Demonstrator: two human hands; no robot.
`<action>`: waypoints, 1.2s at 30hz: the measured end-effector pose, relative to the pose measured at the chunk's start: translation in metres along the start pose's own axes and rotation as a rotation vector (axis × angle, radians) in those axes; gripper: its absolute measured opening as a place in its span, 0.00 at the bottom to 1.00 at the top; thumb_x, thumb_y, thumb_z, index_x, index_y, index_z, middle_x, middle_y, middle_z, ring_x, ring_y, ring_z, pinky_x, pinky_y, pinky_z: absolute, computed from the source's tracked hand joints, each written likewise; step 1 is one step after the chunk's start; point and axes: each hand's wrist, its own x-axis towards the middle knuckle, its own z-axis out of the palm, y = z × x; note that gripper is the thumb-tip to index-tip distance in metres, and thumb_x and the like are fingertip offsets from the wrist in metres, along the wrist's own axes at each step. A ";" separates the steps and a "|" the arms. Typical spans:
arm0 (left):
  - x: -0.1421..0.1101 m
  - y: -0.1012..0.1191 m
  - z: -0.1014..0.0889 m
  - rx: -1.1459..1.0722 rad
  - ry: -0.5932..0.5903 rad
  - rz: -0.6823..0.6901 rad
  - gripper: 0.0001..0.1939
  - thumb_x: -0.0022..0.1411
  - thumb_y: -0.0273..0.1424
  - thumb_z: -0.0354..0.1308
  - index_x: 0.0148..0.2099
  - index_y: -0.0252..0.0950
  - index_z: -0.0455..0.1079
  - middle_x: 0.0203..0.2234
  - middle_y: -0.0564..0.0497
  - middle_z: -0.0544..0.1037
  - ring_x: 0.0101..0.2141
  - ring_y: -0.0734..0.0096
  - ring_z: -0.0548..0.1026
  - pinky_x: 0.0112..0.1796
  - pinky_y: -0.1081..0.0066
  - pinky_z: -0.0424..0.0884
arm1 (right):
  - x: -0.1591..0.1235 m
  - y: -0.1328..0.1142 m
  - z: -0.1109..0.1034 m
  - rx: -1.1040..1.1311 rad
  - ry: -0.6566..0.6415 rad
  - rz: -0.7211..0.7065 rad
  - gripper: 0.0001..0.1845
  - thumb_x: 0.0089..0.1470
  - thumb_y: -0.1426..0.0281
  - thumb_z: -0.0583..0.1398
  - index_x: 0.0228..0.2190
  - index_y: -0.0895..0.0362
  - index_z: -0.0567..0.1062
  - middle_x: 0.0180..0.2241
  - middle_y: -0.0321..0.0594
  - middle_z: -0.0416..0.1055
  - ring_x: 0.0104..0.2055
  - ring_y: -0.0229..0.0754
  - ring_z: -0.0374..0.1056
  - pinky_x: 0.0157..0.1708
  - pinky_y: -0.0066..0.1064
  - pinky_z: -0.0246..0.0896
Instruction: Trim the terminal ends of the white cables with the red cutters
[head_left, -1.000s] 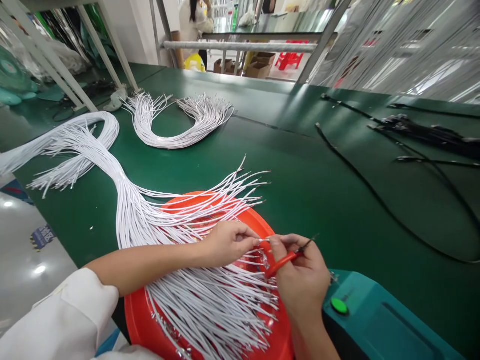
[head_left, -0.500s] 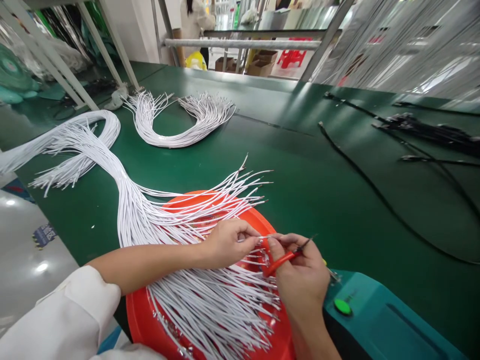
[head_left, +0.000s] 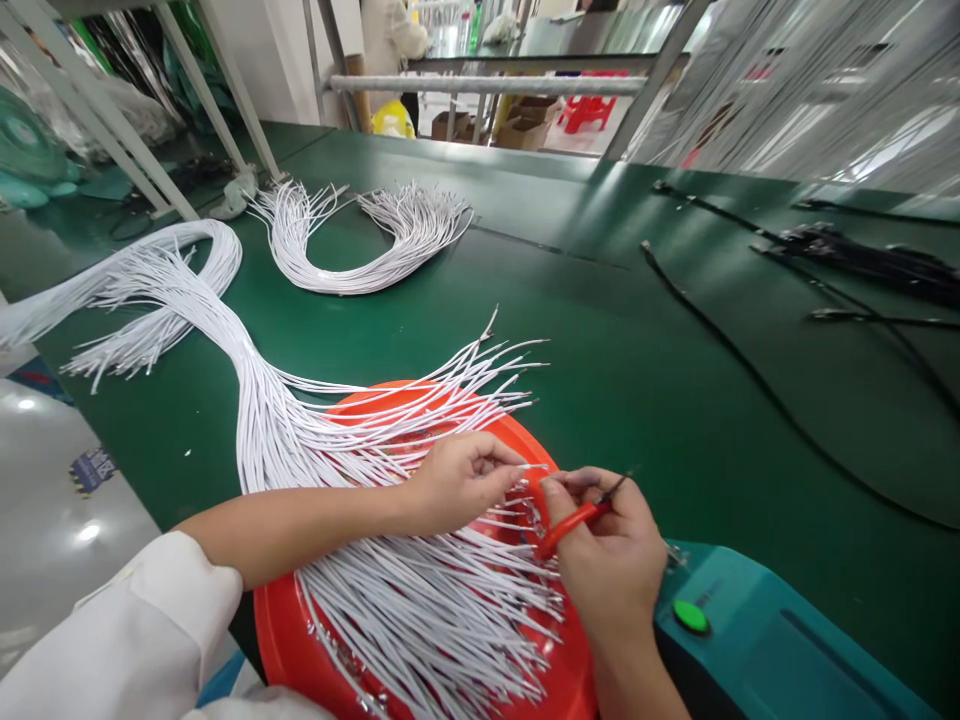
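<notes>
My left hand (head_left: 465, 485) is closed in a pinch on a white wire (head_left: 534, 466), whose bare tip sticks out past the fingers. Just right of that tip is my right hand (head_left: 611, 550), wrapped round red-handled scissors (head_left: 566, 530) with the dark points aimed up and away. Its thumb and forefinger are pressed together; whether something small sits between them I cannot make out. Under both hands, a thick bundle of white wires (head_left: 420, 610) fans across a red basin (head_left: 277, 640). Small shiny metal pieces (head_left: 330, 645) lie in the basin among the wire ends.
A teal machine (head_left: 780, 620) with a green button stands right of the basin. On the green table (head_left: 600, 370) lie a curved white wire bundle (head_left: 345, 280) and black cables (head_left: 847, 255). Metal frame legs rise behind; a person in white (head_left: 390, 35) is beyond.
My right hand has drawn slightly right and away from my left hand, opening a small gap at the wire's tip. The left hand keeps its pinch on the wire.
</notes>
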 end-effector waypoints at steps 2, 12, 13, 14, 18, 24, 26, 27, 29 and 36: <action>0.001 0.004 0.000 -0.103 -0.013 -0.076 0.09 0.55 0.33 0.57 0.35 0.30 0.67 0.19 0.56 0.68 0.20 0.81 0.66 0.23 0.78 0.63 | -0.001 -0.003 -0.002 -0.026 -0.127 -0.004 0.13 0.43 0.62 0.63 0.26 0.56 0.67 0.21 0.32 0.64 0.22 0.35 0.62 0.23 0.26 0.60; 0.000 0.008 0.000 -0.301 -0.016 -0.187 0.10 0.52 0.31 0.61 0.34 0.30 0.67 0.22 0.53 0.73 0.22 0.81 0.71 0.26 0.77 0.69 | -0.005 -0.006 -0.001 -0.210 -0.431 0.034 0.11 0.45 0.60 0.60 0.26 0.56 0.71 0.21 0.35 0.68 0.22 0.38 0.63 0.21 0.28 0.59; 0.000 0.006 0.001 -0.315 -0.025 -0.186 0.11 0.52 0.32 0.62 0.34 0.30 0.67 0.23 0.53 0.74 0.23 0.80 0.72 0.27 0.76 0.70 | -0.005 -0.006 -0.001 -0.228 -0.436 0.027 0.11 0.45 0.60 0.60 0.26 0.56 0.71 0.20 0.34 0.68 0.21 0.37 0.63 0.21 0.27 0.59; 0.000 0.004 0.001 -0.327 -0.033 -0.187 0.12 0.51 0.33 0.62 0.35 0.30 0.67 0.24 0.52 0.74 0.24 0.79 0.73 0.28 0.76 0.70 | -0.005 -0.007 0.000 -0.247 -0.437 0.019 0.11 0.45 0.61 0.59 0.27 0.56 0.72 0.20 0.34 0.68 0.21 0.37 0.62 0.20 0.27 0.58; 0.000 0.002 0.003 -0.317 -0.038 -0.195 0.12 0.51 0.34 0.62 0.34 0.30 0.68 0.24 0.52 0.74 0.24 0.79 0.72 0.28 0.75 0.70 | -0.005 -0.009 0.000 -0.305 -0.401 -0.019 0.12 0.45 0.61 0.58 0.27 0.56 0.73 0.16 0.32 0.65 0.18 0.36 0.60 0.18 0.26 0.56; -0.001 0.002 0.006 -0.251 -0.043 -0.184 0.08 0.53 0.30 0.60 0.33 0.30 0.67 0.22 0.54 0.72 0.21 0.82 0.68 0.25 0.77 0.67 | -0.004 -0.010 0.001 -0.349 -0.404 -0.054 0.11 0.45 0.62 0.56 0.24 0.56 0.71 0.14 0.31 0.63 0.16 0.35 0.57 0.16 0.26 0.53; -0.001 0.000 0.006 -0.236 -0.045 -0.173 0.07 0.53 0.30 0.59 0.33 0.30 0.67 0.22 0.53 0.72 0.21 0.81 0.68 0.25 0.77 0.67 | -0.004 -0.008 0.001 -0.360 -0.412 -0.051 0.11 0.45 0.62 0.55 0.24 0.56 0.71 0.15 0.32 0.65 0.17 0.36 0.59 0.17 0.27 0.55; -0.001 -0.001 0.006 -0.226 -0.047 -0.168 0.07 0.53 0.30 0.59 0.33 0.30 0.67 0.22 0.53 0.71 0.21 0.81 0.68 0.25 0.77 0.67 | -0.004 -0.008 0.001 -0.360 -0.416 -0.047 0.11 0.45 0.61 0.55 0.25 0.56 0.71 0.16 0.32 0.66 0.17 0.37 0.60 0.18 0.27 0.56; -0.001 -0.004 0.005 -0.202 -0.049 -0.159 0.08 0.53 0.30 0.59 0.33 0.30 0.68 0.23 0.53 0.71 0.22 0.80 0.69 0.25 0.77 0.67 | -0.004 -0.006 0.001 -0.361 -0.421 -0.039 0.11 0.45 0.61 0.55 0.25 0.55 0.71 0.16 0.33 0.67 0.18 0.37 0.61 0.18 0.27 0.56; -0.001 -0.003 0.005 -0.171 -0.023 -0.139 0.07 0.51 0.30 0.59 0.32 0.30 0.68 0.23 0.52 0.71 0.24 0.79 0.69 0.27 0.76 0.68 | -0.004 -0.007 0.001 -0.363 -0.424 -0.045 0.10 0.45 0.61 0.54 0.24 0.55 0.69 0.17 0.33 0.67 0.18 0.37 0.61 0.18 0.27 0.56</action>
